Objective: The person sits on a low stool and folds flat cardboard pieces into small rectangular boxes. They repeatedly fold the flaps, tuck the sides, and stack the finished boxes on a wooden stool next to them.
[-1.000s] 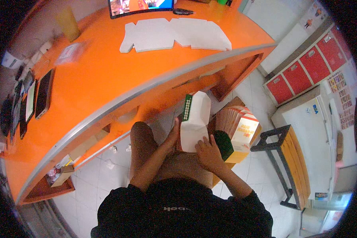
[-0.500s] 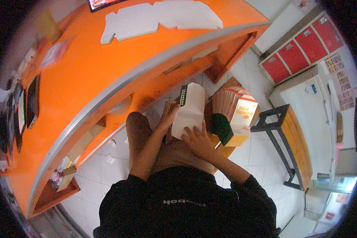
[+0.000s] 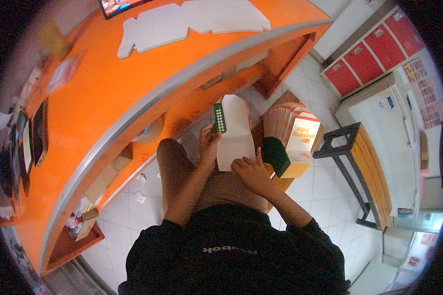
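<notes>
On my lap lies a white folded carton blank (image 3: 236, 130), its plain inner face up. A green flap with a white pattern (image 3: 220, 118) runs along its upper left side. My left hand (image 3: 208, 142) pinches the left edge just below that flap. At the lower right corner, my right hand (image 3: 249, 171) has curled fingers on the carton's edge, with one finger stretched upward; its grip is partly hidden. Just right of the blank, a fanned stack of printed white and orange cartons (image 3: 300, 135) rests on a wooden surface. A dark green panel (image 3: 275, 156) sticks out from its near side.
An orange counter (image 3: 98, 88) with a grey rim curves ahead and left, bearing a pile of flat white carton blanks (image 3: 197, 27). A wooden bench with black legs (image 3: 371, 179) stands at right, near red lockers (image 3: 364, 56). Paper scraps (image 3: 139, 196) lie on the tiled floor.
My right hand has gone from spread flat on the blank to curled at its lower edge. The blank and my left hand have shifted slightly; the view has tilted a little.
</notes>
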Action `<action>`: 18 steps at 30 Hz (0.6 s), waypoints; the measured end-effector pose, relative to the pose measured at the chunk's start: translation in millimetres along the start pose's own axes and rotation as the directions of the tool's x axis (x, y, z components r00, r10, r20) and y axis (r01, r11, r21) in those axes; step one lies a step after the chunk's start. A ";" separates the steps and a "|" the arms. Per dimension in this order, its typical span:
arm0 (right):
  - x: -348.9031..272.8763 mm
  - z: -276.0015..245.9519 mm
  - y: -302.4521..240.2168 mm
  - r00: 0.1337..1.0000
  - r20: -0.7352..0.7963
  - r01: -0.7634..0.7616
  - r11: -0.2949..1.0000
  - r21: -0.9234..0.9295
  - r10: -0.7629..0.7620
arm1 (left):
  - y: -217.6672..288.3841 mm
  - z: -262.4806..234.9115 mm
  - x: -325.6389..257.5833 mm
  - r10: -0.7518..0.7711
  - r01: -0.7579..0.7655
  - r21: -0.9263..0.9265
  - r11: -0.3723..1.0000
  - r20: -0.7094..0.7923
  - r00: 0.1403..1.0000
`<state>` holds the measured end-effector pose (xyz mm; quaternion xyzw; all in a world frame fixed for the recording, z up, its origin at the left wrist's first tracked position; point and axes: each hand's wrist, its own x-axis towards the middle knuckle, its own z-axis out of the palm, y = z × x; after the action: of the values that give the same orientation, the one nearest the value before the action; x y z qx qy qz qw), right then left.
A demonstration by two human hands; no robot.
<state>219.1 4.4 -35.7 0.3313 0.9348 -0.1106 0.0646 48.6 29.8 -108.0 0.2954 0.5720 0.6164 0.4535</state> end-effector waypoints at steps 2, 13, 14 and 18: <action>-2.7 -5.8 0.9 0.978 -0.162 -0.099 0.977 0.189 0.130 | 6.8 9.4 -9.0 0.152 -0.147 0.127 0.981 -0.036 0.988; -1.8 -67.4 3.8 0.605 -0.354 0.079 0.389 0.918 0.713 | 87.9 57.3 -72.4 0.587 -0.773 0.281 0.568 0.520 0.620; -4.1 -63.0 11.1 0.604 -0.344 0.092 0.366 0.926 0.719 | 93.0 58.3 -73.6 0.526 -0.749 0.293 0.595 0.563 0.638; -11.0 -58.4 22.3 0.638 -0.330 0.174 0.288 0.942 0.696 | 72.0 57.9 -67.4 0.414 -0.647 0.200 0.736 0.623 0.664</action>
<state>239.0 29.2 19.3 0.4856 0.5597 -0.4696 -0.4800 111.7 -0.6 -17.6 0.7003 0.4202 0.4815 0.3180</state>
